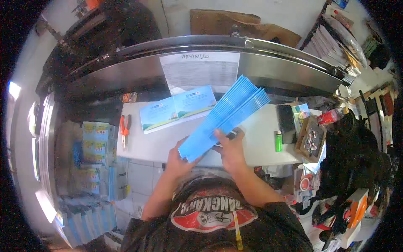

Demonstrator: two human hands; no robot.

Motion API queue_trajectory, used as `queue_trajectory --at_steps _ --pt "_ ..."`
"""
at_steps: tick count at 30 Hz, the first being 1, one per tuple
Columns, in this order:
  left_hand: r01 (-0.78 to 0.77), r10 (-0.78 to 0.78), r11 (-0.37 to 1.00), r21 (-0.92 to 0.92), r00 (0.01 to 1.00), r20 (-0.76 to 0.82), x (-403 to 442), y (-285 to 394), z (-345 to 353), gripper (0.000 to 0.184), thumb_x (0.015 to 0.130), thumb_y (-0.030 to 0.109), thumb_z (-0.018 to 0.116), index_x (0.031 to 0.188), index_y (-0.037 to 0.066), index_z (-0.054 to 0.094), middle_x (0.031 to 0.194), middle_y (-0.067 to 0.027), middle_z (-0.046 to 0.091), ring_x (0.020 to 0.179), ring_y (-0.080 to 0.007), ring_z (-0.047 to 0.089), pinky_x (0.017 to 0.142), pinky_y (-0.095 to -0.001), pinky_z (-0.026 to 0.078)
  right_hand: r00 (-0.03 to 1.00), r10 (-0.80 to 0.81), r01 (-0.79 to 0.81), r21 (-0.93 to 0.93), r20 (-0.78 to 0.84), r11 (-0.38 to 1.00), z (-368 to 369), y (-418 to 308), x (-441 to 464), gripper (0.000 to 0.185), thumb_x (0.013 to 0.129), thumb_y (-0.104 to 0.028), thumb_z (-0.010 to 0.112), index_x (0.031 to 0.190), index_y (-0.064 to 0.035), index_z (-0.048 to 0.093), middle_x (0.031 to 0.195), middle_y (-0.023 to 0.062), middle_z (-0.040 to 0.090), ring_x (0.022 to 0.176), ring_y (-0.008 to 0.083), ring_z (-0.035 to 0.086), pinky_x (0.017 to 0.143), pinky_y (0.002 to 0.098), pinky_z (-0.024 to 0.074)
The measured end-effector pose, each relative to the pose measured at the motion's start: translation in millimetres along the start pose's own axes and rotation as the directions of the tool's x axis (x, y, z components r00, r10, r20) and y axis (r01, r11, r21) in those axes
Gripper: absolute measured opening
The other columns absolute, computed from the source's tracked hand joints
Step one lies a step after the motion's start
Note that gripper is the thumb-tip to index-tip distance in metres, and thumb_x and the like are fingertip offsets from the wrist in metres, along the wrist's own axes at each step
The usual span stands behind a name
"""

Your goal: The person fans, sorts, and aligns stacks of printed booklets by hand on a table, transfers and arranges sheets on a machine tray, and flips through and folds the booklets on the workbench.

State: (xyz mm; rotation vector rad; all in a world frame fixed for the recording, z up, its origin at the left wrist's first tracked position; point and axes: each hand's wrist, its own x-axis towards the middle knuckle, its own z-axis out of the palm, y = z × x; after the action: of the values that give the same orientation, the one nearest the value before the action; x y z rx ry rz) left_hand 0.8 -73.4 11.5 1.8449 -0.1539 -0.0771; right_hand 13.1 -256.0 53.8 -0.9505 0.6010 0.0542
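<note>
A fanned stack of light blue printed sheets point(224, 119) is held up at a slant over the white table. Its lower end rests in my left hand point(179, 159), whose fingers are mostly hidden under the sheets. My right hand point(231, 152) grips the stack from the right side, thumb on top of the sheets and other fingers behind. Something small and dark shows by those fingers; I cannot make out what it is. Behind the stack, an open blue-and-green printed folder point(178, 109) lies flat on the table.
Orange-handled pliers point(124, 130) lie at the table's left. To the right are a green lighter point(278, 141), a dark phone-like object point(286, 124), a wooden ashtray point(310, 139) and a red-labelled bottle point(331, 116). Piles of printed sheets point(96, 147) stand at left. A metal bar point(189, 44) crosses behind.
</note>
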Motion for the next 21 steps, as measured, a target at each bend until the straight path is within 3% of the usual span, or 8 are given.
queue_trajectory --at_steps 2,4,6,12,15,16,19,21 --pt "0.091 -0.091 0.996 0.021 0.996 -0.017 6 -7 -19 0.071 0.068 0.02 0.084 0.127 -0.001 0.05 0.116 -0.0124 0.062 0.108 -0.0181 0.058 0.093 -0.0347 0.047 0.998 0.045 -0.042 -0.063 0.04 0.997 -18 -1 8 0.077 0.075 -0.01 0.077 0.13 0.0005 0.023 0.12 0.0143 0.043 0.106 0.0252 0.052 0.081 0.0443 0.054" --pt "0.087 -0.086 0.996 -0.019 0.996 0.035 12 -12 -47 0.069 0.068 0.017 0.083 0.126 0.0 0.05 0.115 -0.0104 0.062 0.107 -0.0169 0.058 0.093 -0.0344 0.047 0.911 -0.41 0.38 -0.467 0.04 0.798 -65 0 34 0.093 0.061 -0.018 0.089 0.13 -0.0037 0.028 0.117 0.0124 0.045 0.101 0.0224 0.05 0.087 0.0377 0.0482" --pt "0.088 -0.084 0.995 -0.053 0.994 0.072 18 -15 -76 0.067 0.068 0.015 0.083 0.125 0.001 0.051 0.114 -0.0083 0.062 0.106 -0.0157 0.058 0.092 -0.0342 0.047 0.77 -0.618 0.544 -0.67 0.159 0.506 -113 -21 57 0.112 0.053 -0.021 0.092 0.14 -0.0028 0.023 0.134 0.0182 0.039 0.124 0.0286 0.041 0.104 0.0392 0.037" --pt "0.125 -0.09 0.983 -0.132 0.966 0.242 32 -32 -111 0.072 0.059 0.006 0.083 0.123 0.003 0.051 0.115 -0.006 0.057 0.107 -0.0184 0.054 0.093 -0.0366 0.044 0.645 -0.291 0.733 -0.464 0.707 0.497 -109 -55 75 0.119 0.058 -0.022 0.087 0.149 -0.0063 0.012 0.146 0.0201 0.026 0.136 0.034 0.03 0.113 0.0453 0.0245" --pt "0.177 -0.111 0.951 -0.252 0.96 0.257 30 -29 -116 0.065 0.064 0.005 0.081 0.123 0.003 0.053 0.117 -0.0057 0.058 0.11 -0.0156 0.052 0.094 -0.0337 0.043 0.659 -0.379 0.751 -0.584 0.649 0.306 -115 -41 67 0.116 0.059 -0.023 0.086 0.149 -0.0049 0.014 0.144 0.0189 0.029 0.136 0.0349 0.03 0.113 0.0435 0.0235" --pt "0.175 -0.099 0.954 -0.244 0.95 0.295 27 -27 -116 0.064 0.065 0.008 0.081 0.122 0.003 0.053 0.117 -0.0059 0.058 0.11 -0.0162 0.052 0.095 -0.0345 0.043 0.795 -0.347 0.607 -0.664 0.497 0.437 -109 -41 50 0.118 0.059 -0.025 0.086 0.149 -0.0046 0.013 0.141 0.0187 0.031 0.135 0.0359 0.029 0.113 0.0427 0.0233" --pt "0.133 -0.053 0.964 -0.229 0.943 0.328 20 -30 -117 0.064 0.066 0.012 0.081 0.122 0.002 0.054 0.118 -0.0067 0.058 0.111 -0.0175 0.053 0.096 -0.0357 0.042 0.736 -0.297 0.675 -0.629 0.608 0.385 -112 -51 35 0.12 0.058 -0.027 0.087 0.15 -0.0048 0.012 0.145 0.0186 0.027 0.137 0.0343 0.028 0.113 0.0428 0.0241" --pt "0.084 -0.005 0.971 -0.225 0.944 0.331 17 -29 -114 0.063 0.066 0.013 0.081 0.123 0.002 0.054 0.119 -0.0073 0.058 0.111 -0.0182 0.053 0.096 -0.0362 0.042 0.713 -0.254 0.654 -0.489 0.654 0.578 -106 -51 36 0.118 0.06 -0.029 0.086 0.15 -0.0055 0.012 0.147 0.0175 0.026 0.137 0.0312 0.029 0.113 0.0412 0.024"
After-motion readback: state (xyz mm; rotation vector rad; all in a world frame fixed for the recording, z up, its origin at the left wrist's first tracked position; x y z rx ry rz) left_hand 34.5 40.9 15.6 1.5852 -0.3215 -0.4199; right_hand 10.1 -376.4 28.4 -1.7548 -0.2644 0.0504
